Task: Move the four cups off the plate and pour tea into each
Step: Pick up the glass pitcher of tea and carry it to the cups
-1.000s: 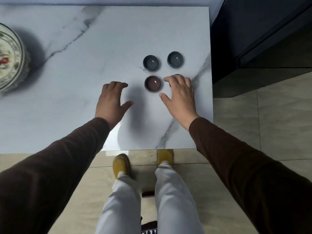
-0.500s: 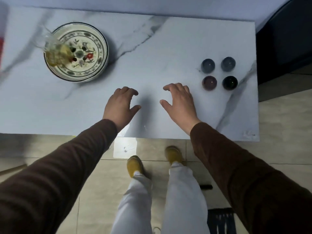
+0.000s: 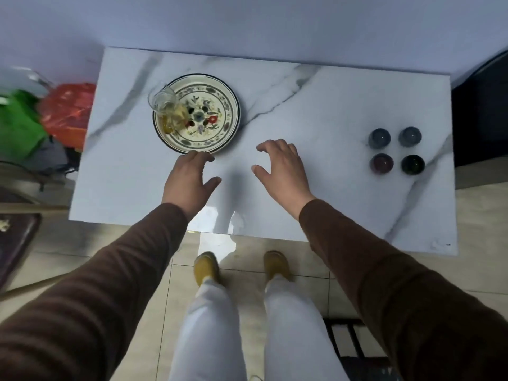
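Note:
Several small cups stand in a square on the marble table (image 3: 316, 111) at the right: two grey-blue ones (image 3: 379, 138) (image 3: 410, 136) behind, a maroon one (image 3: 381, 163) and a black one (image 3: 413, 164) in front. A floral plate (image 3: 220, 105) lies at the left. On its left side stands a glass pitcher (image 3: 166, 108) with yellow tea. My left hand (image 3: 189, 180) hovers open, its fingertips at the plate's near rim. My right hand (image 3: 280, 169) is open over the table's middle, well left of the cups.
Red and green bags (image 3: 55, 116) lie on the floor left of the table. A dark cabinet (image 3: 481, 114) stands at the right. The table's near edge runs just above my feet. A dark mat (image 3: 13, 243) lies at the lower left.
My view has swung left and back, bringing the plate and pitcher into sight. Both hands have moved left, away from the cups; the left hand now reaches the plate's rim.

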`<action>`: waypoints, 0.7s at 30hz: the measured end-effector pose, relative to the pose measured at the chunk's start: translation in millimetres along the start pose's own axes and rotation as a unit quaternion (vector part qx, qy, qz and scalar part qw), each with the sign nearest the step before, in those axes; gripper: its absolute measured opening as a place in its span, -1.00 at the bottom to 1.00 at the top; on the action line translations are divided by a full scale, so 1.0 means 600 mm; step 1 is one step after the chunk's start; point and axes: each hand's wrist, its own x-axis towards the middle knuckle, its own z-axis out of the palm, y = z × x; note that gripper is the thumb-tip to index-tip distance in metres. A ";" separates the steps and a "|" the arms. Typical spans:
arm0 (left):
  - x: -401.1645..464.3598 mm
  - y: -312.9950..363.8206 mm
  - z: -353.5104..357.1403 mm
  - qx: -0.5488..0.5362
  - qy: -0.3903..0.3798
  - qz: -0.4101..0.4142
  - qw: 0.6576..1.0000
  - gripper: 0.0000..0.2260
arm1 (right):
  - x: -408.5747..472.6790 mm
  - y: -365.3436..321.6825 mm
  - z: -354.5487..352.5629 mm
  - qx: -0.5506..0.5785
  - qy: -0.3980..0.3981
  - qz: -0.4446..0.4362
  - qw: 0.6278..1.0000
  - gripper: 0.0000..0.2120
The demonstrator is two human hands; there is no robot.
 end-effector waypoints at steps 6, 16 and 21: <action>0.023 -0.114 -0.076 0.010 -0.020 0.018 1.000 -0.62 | 0.047 -0.127 0.065 0.050 0.010 0.020 0.999 -0.65; 0.125 -0.244 -0.129 0.067 -0.054 0.024 0.996 -0.62 | 0.149 -0.203 0.178 0.178 -0.005 0.108 0.978 -0.70; 0.187 -0.289 -0.123 0.086 -0.067 0.017 0.994 -0.61 | 0.201 -0.211 0.235 0.247 -0.019 0.163 0.955 -0.69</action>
